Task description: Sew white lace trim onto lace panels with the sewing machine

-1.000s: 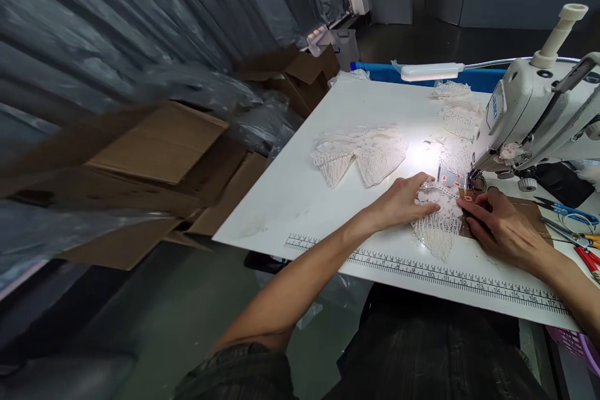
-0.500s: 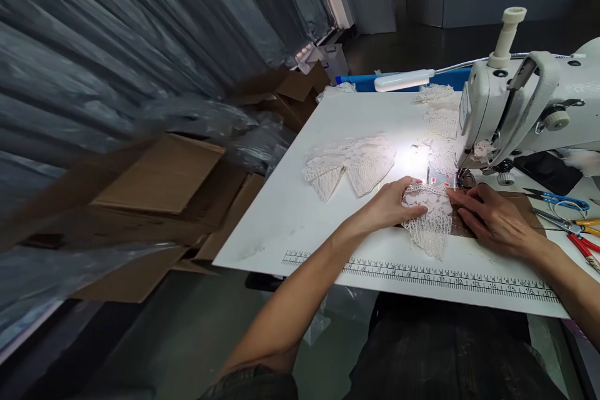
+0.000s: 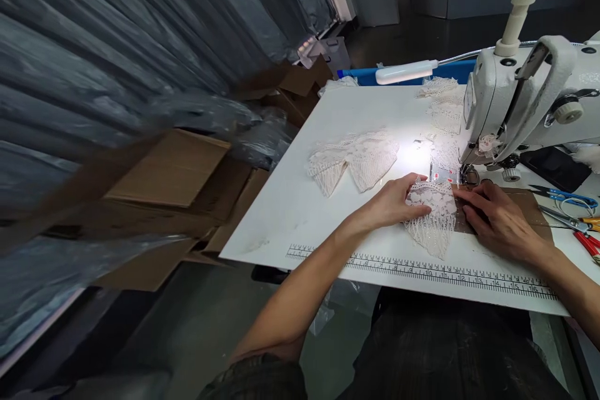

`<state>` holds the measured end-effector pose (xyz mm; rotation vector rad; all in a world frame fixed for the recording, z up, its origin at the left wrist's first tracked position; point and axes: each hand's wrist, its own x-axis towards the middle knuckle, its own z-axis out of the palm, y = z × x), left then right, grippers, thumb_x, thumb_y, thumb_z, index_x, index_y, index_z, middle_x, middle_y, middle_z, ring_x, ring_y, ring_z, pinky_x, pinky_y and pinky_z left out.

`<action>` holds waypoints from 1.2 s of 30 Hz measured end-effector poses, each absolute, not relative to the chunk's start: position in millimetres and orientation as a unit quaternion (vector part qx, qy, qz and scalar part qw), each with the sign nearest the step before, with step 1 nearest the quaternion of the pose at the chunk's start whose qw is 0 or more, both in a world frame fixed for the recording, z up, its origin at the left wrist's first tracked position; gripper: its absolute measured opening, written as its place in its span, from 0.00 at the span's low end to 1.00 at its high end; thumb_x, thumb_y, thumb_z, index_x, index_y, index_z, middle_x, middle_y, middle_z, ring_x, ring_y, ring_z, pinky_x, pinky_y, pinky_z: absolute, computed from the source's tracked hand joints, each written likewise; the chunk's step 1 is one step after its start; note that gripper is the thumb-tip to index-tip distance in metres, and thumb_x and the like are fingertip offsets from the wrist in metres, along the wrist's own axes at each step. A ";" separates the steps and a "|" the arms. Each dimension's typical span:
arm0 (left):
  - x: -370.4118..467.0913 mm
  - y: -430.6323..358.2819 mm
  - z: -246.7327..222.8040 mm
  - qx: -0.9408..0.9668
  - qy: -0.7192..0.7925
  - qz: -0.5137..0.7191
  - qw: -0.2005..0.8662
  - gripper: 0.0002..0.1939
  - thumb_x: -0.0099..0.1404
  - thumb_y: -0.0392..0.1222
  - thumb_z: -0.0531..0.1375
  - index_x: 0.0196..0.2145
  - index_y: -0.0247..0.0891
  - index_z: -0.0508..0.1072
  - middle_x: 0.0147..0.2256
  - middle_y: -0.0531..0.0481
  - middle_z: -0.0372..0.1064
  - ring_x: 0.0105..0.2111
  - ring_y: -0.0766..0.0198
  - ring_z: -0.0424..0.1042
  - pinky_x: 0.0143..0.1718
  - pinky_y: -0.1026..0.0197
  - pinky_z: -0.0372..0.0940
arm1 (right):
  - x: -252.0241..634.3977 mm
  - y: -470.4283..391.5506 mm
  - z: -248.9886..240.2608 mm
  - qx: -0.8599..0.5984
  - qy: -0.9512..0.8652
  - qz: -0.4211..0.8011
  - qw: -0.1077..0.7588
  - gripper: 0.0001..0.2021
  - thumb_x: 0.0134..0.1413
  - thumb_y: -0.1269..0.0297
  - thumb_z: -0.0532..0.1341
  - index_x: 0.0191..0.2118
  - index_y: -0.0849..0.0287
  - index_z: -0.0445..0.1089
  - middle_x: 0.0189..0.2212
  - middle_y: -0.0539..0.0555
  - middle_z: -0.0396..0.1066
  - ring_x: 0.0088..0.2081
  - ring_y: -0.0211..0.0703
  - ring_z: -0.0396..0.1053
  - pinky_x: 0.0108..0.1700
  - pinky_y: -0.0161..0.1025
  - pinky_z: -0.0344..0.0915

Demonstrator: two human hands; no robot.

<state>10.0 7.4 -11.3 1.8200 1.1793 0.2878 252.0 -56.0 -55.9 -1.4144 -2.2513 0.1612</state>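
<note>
A white lace piece [image 3: 432,215] lies in front of the presser foot [image 3: 464,173] of a white sewing machine [image 3: 506,97]. On its left edge is my left hand [image 3: 396,201], closed, with the thumb on top of the lace and the other fingers at its far edge. My right hand [image 3: 501,219] rests palm down on the brown plate [image 3: 527,207], fingers stretched out. Its index fingertip touches the lace's right edge, close to the foot. Behind the foot, more lace [image 3: 444,112] trails over the table. Another lace piece [image 3: 354,159] lies flat to the left.
A printed ruler scale [image 3: 412,267] runs along the front edge of the white table [image 3: 281,212]. To the right lie blue-handled snips [image 3: 569,195], scissors [image 3: 565,217] and a dark phone-like object [image 3: 555,169]. A lamp [image 3: 405,72] hangs behind. Cardboard boxes [image 3: 169,169] stand at left.
The view has shifted slightly, so the machine and table sit a little differently in it. Both hands keep nearly the same place on the lace.
</note>
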 end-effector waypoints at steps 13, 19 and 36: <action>15.8 9.7 -38.6 0.873 0.397 0.244 0.147 0.18 0.71 0.52 0.60 0.48 0.35 0.73 0.45 0.44 0.68 0.38 0.61 0.69 0.33 0.61 0.65 | 252.8 -56.3 -56.8 -0.443 -0.862 0.054 0.242 0.16 0.64 0.67 0.56 0.51 0.48 0.77 0.39 0.58 0.69 0.42 0.51 0.69 0.41 0.48 0.69; 21.6 10.2 -51.3 0.922 0.311 0.222 0.068 0.13 0.76 0.43 0.51 0.35 0.35 0.67 0.40 0.44 0.69 0.35 0.62 0.66 0.35 0.59 0.62 | 253.2 -58.7 -51.8 -0.498 -0.784 0.181 0.324 0.19 0.66 0.60 0.56 0.59 0.52 0.71 0.46 0.59 0.71 0.47 0.50 0.72 0.48 0.49 0.72; 15.1 0.9 -33.2 0.851 0.267 0.284 0.353 0.34 0.62 0.48 0.69 0.59 0.38 0.59 0.44 0.43 0.78 0.44 0.55 0.78 0.44 0.49 0.74 | 220.1 -46.9 -31.8 -0.484 -0.570 0.494 0.442 0.26 0.50 0.48 0.71 0.52 0.55 0.76 0.31 0.52 0.76 0.31 0.39 0.73 0.34 0.38 0.74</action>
